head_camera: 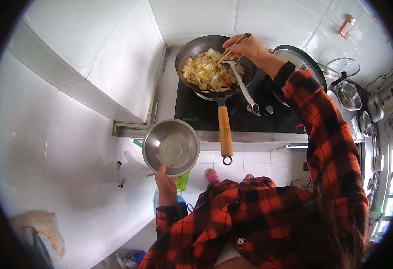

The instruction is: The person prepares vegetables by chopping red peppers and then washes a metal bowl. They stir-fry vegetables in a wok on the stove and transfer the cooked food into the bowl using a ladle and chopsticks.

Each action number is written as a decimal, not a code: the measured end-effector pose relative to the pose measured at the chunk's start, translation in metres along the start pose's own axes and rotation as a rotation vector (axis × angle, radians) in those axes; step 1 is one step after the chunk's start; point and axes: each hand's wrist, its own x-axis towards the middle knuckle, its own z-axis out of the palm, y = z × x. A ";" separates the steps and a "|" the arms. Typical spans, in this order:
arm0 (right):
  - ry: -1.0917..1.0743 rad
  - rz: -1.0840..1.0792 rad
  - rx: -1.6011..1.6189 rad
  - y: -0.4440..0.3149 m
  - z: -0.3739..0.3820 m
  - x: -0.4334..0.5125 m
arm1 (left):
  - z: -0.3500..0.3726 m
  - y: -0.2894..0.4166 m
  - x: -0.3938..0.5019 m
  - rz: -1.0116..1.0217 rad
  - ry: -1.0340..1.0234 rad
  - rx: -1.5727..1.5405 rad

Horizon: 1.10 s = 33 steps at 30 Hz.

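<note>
My right hand [245, 48] grips a pair of wooden chopsticks [228, 53], whose tips reach into the chopped cabbage [205, 72] in a dark wok [188, 47]. Red pieces are mixed through the food. A metal spatula [242, 82] leans in the wok, its head in the cabbage and its handle over the near rim. The wok's wooden handle [225, 129] points towards me past the stove's front edge. Lower left, my left hand [166, 186] holds a stainless steel bowl [171, 148] by its near rim. Nothing lies in the bowl.
Under the wok is a black glass stove [200, 116]. A large lidded pan [292, 57] stands at its right, beyond my forearm. Farther right are a glass lid [343, 67] and a steel pot [349, 95]. A white tiled wall [122, 67] closes off the left side.
</note>
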 end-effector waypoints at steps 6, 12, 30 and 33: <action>-0.057 0.022 -0.077 0.029 0.029 0.059 | 0.004 0.013 0.006 0.030 0.084 0.013; -0.136 -0.004 -0.208 0.053 0.059 0.096 | 0.009 0.018 0.012 0.012 0.093 -0.019; 0.131 -0.178 0.662 -0.015 -0.032 -0.029 | 0.054 0.035 0.027 -0.021 -0.018 -0.058; 0.105 -0.244 0.769 -0.044 -0.027 -0.083 | 0.052 0.036 0.031 -0.031 -0.056 0.016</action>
